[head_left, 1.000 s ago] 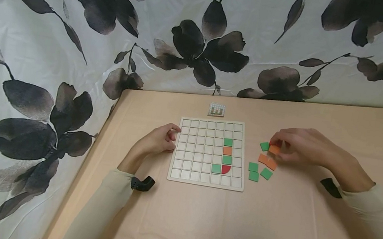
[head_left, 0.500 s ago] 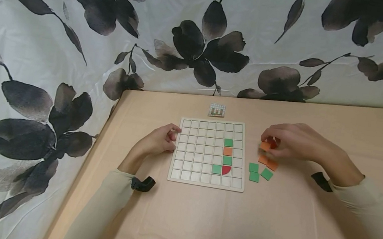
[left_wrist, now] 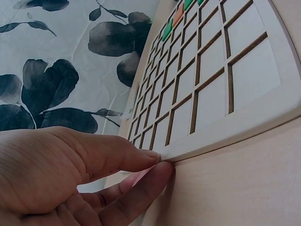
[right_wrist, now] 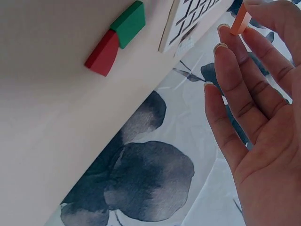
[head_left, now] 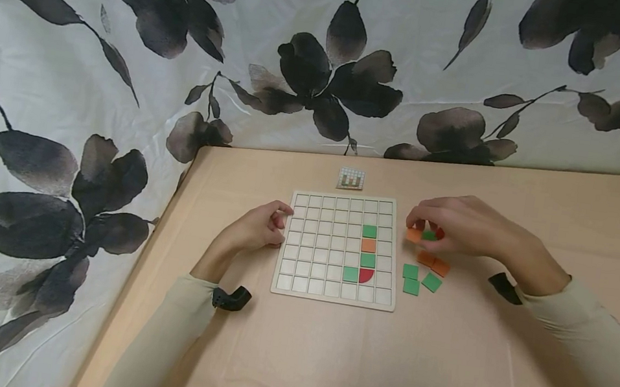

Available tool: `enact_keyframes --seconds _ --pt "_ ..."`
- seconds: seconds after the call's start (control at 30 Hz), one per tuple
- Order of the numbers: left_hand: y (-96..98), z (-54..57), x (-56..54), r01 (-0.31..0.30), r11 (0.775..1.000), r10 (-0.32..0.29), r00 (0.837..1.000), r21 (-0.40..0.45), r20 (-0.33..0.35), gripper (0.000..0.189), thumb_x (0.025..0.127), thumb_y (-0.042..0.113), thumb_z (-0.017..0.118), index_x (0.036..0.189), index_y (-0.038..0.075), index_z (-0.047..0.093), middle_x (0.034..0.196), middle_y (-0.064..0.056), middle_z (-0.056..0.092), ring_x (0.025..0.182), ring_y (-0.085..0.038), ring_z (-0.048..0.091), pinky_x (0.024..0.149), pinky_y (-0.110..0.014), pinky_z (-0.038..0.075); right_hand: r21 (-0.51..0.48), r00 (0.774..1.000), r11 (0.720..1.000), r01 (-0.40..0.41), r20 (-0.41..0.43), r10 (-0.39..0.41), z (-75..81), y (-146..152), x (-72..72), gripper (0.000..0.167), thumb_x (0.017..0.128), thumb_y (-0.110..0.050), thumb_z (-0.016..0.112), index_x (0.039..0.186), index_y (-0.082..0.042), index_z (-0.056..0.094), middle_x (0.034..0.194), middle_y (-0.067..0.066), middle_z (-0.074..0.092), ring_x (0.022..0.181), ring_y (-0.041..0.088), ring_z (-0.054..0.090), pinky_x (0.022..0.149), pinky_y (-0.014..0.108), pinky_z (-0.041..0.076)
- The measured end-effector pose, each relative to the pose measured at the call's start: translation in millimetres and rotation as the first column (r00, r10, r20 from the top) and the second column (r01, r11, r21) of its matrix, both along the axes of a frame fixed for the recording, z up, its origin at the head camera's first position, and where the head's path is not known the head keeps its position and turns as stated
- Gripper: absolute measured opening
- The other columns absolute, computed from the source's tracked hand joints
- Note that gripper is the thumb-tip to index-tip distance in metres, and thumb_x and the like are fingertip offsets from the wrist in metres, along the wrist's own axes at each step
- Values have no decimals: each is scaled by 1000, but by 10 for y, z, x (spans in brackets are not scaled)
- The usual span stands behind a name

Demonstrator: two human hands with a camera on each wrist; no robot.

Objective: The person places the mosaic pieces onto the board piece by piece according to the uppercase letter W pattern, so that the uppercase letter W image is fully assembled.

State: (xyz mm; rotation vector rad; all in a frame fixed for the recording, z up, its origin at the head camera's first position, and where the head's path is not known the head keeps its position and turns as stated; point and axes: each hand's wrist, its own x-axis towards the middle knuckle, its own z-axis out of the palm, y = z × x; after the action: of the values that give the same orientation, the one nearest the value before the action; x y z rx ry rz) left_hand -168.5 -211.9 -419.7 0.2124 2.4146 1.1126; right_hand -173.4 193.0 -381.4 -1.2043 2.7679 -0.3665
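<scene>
My left hand (head_left: pixel 255 229) pinches the left edge of a white grid board (head_left: pixel 320 247). Its thumb and a finger meet at the rim in the left wrist view. Set in the board's right part are green square tiles (head_left: pixel 370 231), an orange tile (head_left: pixel 368 245) and a red quarter-round tile (head_left: pixel 366 275). Right of the board, my right hand (head_left: pixel 470 226) pinches an orange square tile (right_wrist: pixel 241 21) above the table, thumb against fingertips. Below this hand lie a green tile (right_wrist: pixel 129 23) and a red quarter-round tile (right_wrist: pixel 102 52), touching each other.
Two orange tiles (head_left: pixel 433 262) and several loose green tiles (head_left: pixel 411 286) lie to the right of the board. Behind the board is a small pattern card (head_left: pixel 351 179). A floral cloth (head_left: pixel 287 7) hangs along the table's far and left sides.
My right hand has moved left toward the board with the orange tile, uncovering part of the loose green and red tiles. My left hand stays at the board's edge.
</scene>
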Motion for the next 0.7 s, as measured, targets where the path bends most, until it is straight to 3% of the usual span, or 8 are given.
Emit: enact_keyframes --seconds 0.23,0.7 --pt "-9 -8 -6 10 1000 -10 1000 27 1 57 87 -13 66 140 0 48 101 -14 50 80 -19 49 68 -27 50 7 1000 1000 -16 -4 16 0 -81 -14 30 81 -32 83 106 -23 71 89 -8 64 74 7 52 65 29 43" --pt "-23 -19 -12 21 1000 -21 1000 13 -6 58 87 -13 66 140 0 48 100 -14 50 80 -19 50 67 -28 51 -17 998 998 -67 -6 67 -21 -255 -17 25 82 -27 80 105 -24 71 88 -11 63 74 4 53 65 27 45"
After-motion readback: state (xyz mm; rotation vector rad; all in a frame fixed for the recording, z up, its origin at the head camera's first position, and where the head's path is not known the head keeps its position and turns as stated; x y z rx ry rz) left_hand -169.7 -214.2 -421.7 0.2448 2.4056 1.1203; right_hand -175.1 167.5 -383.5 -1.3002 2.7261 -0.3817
